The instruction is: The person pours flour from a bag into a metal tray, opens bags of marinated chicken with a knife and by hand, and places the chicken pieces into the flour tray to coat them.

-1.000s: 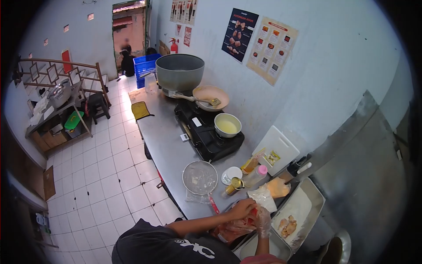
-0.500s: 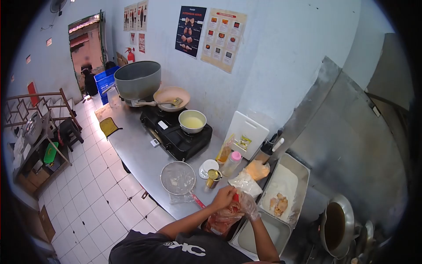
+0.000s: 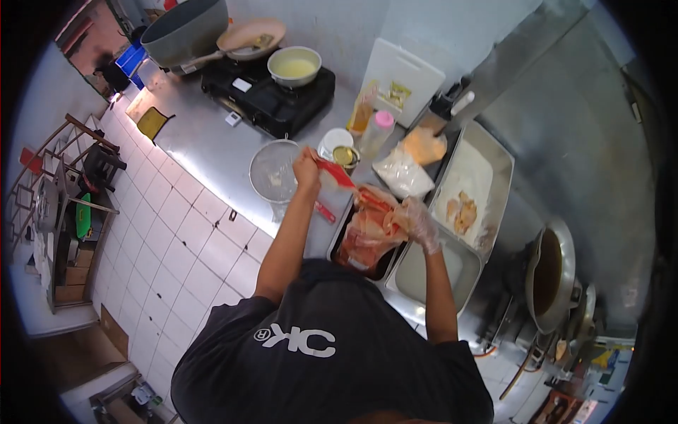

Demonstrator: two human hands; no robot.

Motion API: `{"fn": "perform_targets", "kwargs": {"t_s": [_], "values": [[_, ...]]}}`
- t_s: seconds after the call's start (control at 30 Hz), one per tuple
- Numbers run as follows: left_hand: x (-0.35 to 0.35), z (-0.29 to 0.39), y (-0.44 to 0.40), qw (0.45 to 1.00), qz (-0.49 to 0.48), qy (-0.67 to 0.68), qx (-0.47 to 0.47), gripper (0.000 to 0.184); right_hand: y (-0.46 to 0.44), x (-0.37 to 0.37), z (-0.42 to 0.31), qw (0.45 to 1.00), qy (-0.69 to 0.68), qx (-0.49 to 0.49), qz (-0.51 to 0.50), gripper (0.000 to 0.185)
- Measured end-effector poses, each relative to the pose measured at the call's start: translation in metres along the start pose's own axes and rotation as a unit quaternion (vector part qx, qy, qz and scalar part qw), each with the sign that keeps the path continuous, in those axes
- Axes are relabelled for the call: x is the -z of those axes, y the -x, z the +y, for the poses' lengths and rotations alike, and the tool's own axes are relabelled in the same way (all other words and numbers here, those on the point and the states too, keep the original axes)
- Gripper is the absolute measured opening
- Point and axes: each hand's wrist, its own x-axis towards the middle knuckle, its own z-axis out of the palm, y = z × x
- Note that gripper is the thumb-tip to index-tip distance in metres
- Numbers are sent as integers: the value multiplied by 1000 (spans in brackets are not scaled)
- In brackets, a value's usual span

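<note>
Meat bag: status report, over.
Left hand holds red strip. Gloved right hand grips meat bag. Bag sits in dark tray. Strainer close beside left forearm.

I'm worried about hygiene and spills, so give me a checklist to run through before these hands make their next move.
1. Right hand gloved: ok, clear glove on.
2. Left hand gloved: not ok, looks bare.
3. Meat bag over the dark tray: ok.
4. Both hands on plastic: ok, left on the red strip, right on the bag.
5. Powder pan free of pieces: not ok, some lie in it.
6. Stove off: cannot tell.
</note>
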Motion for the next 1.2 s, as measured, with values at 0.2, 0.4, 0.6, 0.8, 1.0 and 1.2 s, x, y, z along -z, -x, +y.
{"fn": "perform_targets", "kwargs": {"t_s": [0.2, 0.4, 0.6, 0.8, 1.0, 1.2], "values": [[-12, 45, 42, 981, -172, -84, 17, 42, -14, 42, -10, 996, -66, -52, -5, 19], [-24, 49, 85, 960, -269, -73, 36, 41, -64, 44, -39, 954, -283, -89, -32, 26], [-20, 52, 83, 958, -280, -30, 63, 39, -108, 17, -12, 882, -403, -134, -205, 33], [2, 45, 76, 967, -252, -27, 39, 38, -136, -16, 1, 904, -36, 40, -424, 49], [8, 52, 76, 963, -266, -32, 37, 38, -112, -91, 42, 943, -114, 72, -305, 26], [0, 46, 81, 960, -277, -36, 28, 39, -88, -84, 19, 967, -55, -63, -241, 19]]}}
